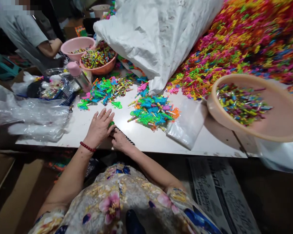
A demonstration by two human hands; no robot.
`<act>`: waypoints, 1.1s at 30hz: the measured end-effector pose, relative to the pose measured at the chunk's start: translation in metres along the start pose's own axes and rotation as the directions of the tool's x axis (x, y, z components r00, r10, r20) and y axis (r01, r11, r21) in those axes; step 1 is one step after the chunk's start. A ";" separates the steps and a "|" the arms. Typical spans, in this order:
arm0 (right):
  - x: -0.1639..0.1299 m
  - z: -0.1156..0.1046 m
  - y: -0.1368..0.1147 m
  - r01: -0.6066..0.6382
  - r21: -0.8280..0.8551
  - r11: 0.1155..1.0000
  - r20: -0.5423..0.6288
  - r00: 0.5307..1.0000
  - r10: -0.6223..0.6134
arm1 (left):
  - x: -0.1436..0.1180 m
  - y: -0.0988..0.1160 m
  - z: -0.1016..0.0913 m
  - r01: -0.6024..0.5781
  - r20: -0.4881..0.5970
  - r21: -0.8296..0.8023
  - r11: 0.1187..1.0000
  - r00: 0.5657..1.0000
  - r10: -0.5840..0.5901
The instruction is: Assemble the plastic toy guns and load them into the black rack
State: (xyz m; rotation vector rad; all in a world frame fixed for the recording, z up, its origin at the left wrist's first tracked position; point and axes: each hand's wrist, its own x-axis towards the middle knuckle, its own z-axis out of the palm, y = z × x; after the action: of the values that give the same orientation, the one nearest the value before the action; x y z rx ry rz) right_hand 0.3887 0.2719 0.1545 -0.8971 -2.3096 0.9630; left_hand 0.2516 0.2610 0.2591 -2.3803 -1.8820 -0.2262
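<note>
While your left hand (100,127) is lying fingers spread over green toy piece (111,123), lower centre of frame, right hand (119,140) is pinching black strip (125,138) beside it; assembly step judged; next needing steady alignment.

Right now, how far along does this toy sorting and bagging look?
Early to midway, at a guess. Done: no filled bags can be seen. In hand: the left hand lies flat over a small green piece, the right hand beside it at the table edge. Left: two toy piles, a clear bag, a full basin and the huge heap.
</note>
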 end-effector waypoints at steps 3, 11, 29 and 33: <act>0.000 -0.031 0.011 -0.077 -0.103 0.992 -0.039 0.997 0.073 | 0.001 0.001 -0.004 0.008 0.029 0.036 0.999 1.000 -0.009; 0.019 -0.084 0.045 -0.440 -0.508 0.740 -0.188 0.895 0.403 | 0.002 0.003 -0.002 0.029 -0.003 -0.013 0.999 1.000 -0.029; -0.016 -0.073 0.049 -0.288 0.315 0.904 -0.438 0.802 0.408 | -0.003 -0.009 -0.004 -0.071 -0.028 -0.140 0.988 0.997 0.068; -0.009 -0.068 0.046 -0.264 0.485 0.834 -0.312 0.839 0.447 | -0.003 -0.009 -0.005 -0.066 -0.022 -0.149 0.987 0.998 0.064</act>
State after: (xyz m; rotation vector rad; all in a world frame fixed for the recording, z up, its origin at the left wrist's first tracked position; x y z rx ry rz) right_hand 0.4560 0.3203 0.1619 -1.2334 -1.5108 1.2304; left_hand 0.2421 0.2598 0.2634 -2.5220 -1.8372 -0.3943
